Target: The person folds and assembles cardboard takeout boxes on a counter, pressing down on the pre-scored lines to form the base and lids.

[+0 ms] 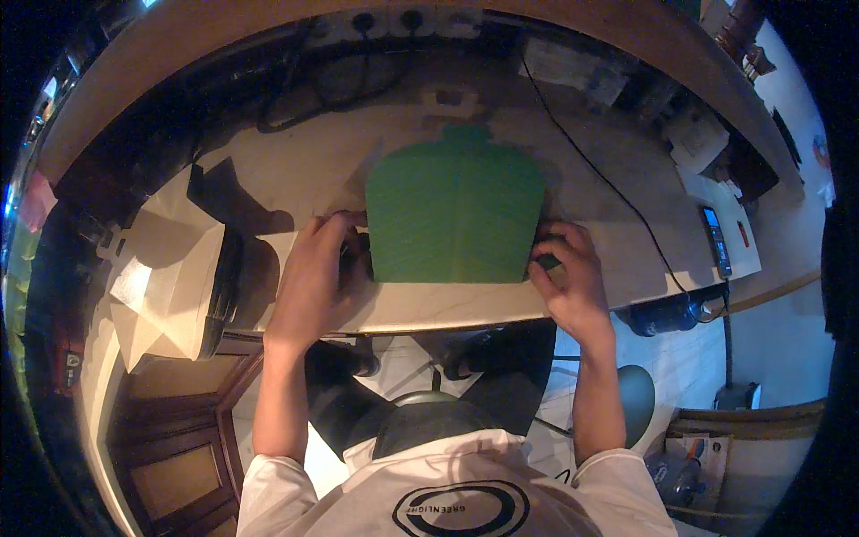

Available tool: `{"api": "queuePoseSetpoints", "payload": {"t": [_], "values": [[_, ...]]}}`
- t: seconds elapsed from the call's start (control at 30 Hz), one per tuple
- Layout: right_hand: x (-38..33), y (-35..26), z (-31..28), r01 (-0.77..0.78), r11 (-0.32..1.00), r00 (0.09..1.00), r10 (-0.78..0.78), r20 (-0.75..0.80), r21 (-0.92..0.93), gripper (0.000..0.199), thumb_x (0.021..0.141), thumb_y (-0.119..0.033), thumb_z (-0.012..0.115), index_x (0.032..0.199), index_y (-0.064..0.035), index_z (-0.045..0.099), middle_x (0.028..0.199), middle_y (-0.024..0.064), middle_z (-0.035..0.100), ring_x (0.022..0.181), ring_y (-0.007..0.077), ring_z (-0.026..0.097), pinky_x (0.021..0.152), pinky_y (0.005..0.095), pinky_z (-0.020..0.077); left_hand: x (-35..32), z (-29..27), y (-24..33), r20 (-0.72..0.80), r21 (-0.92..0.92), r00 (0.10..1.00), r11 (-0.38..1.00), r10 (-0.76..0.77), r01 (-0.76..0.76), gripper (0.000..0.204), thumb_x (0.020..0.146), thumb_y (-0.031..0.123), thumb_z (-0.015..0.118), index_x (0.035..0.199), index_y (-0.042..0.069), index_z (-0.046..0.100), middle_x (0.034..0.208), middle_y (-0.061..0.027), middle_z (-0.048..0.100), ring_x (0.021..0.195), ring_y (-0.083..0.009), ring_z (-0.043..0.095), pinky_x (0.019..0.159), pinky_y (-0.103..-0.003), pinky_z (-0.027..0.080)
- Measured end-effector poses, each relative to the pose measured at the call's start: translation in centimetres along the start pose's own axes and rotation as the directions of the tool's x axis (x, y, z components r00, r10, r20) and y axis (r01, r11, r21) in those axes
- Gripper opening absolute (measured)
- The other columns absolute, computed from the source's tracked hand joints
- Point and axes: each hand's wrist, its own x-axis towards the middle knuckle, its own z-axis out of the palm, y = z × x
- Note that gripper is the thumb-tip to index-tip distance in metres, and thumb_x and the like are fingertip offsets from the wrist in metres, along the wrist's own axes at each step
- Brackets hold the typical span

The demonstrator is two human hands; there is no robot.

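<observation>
A green cardboard piece (455,215) stands at the middle of the table, near its front edge. It has a straight lower edge, rounded upper corners and a small tab at the top, like a part-folded carton. At its left edge is my left hand (313,277), fingers curled in against the side, their tips partly hidden. My right hand (573,277) is at the right edge, thumb and fingers bent round a dark green part there. Both hands look closed on the cardboard.
White folded paper cartons (170,277) are stacked at the left. A thin black cable (608,179) crosses the table on the right, near a phone (716,240). Power sockets (385,22) and cables lie at the back. A blue water bottle (667,315) is below the right edge.
</observation>
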Motion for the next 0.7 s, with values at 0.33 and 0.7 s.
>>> {"api": "queuePoseSetpoints", "payload": {"t": [0.33,0.7], "values": [[-0.1,-0.7,0.1,0.078,0.997,0.993,-0.075,-0.088,0.027,0.023,0.085,-0.021,0.085,0.098,-0.0056,0.075,0.113,0.0113,0.073,0.122,0.0383,0.062,0.107,0.0495,0.0478,0.2,-0.8,1.0,0.063,-0.097,0.993,0.99,-0.096,0.102,0.041,0.095,0.02,0.075,0.126,-0.004,0.064,0.119,-0.0205,0.064,0.113,-0.0348,0.062,0.102,-0.041,0.048],[-0.1,-2.2,-0.4,0.096,0.946,0.966,-0.013,-0.259,0.31,0.058,0.069,-0.021,0.096,0.118,-0.0102,0.068,0.12,0.0111,0.073,0.123,0.0349,0.065,0.106,0.0465,0.0506,-0.2,-1.2,0.1,-0.141,-0.144,0.968,0.963,0.21,-0.23,0.04,0.074,0.024,0.088,0.101,0.004,0.067,0.094,-0.0107,0.064,0.104,-0.0306,0.065,0.086,-0.041,0.049]]}}
